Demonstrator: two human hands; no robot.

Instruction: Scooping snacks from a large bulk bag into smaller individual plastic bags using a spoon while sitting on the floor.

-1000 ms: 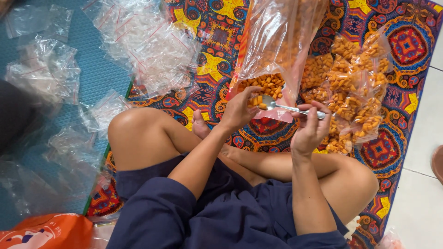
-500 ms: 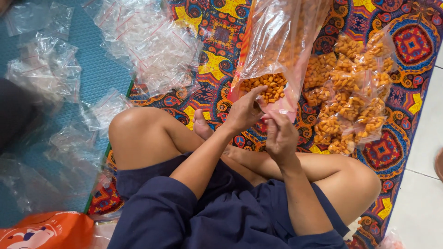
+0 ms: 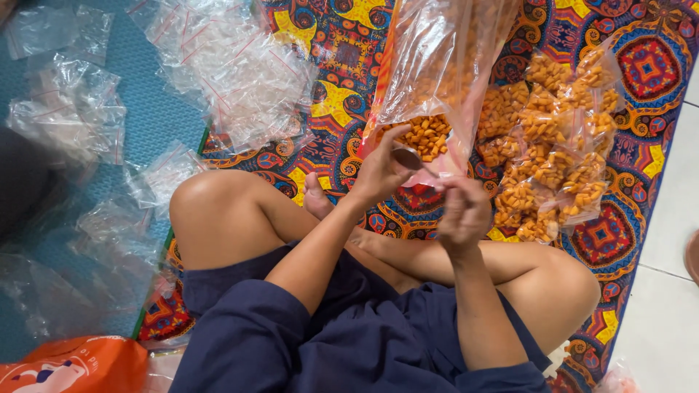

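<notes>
A big clear plastic bag stands in front of me on the patterned mat, with orange snack pieces heaped at its bottom. My left hand is at the bag's lower opening and grips a metal spoon whose bowl points into the snacks. My right hand hovers just right of it, below the bag's edge, fingers curled shut. Whether anything is inside that fist is hidden. I sit cross-legged, and both forearms reach out over my knees.
A pile of small filled snack packets lies right of the big bag on the colourful mat. Several empty clear zip bags are strewn to the left over a teal mat. An orange bag sits bottom left; white floor tiles lie to the right.
My right hand has pulled back from the packet pile on the right and closed near my left hand. My left hand stays at the bag's opening, and the spoon now shows in it.
</notes>
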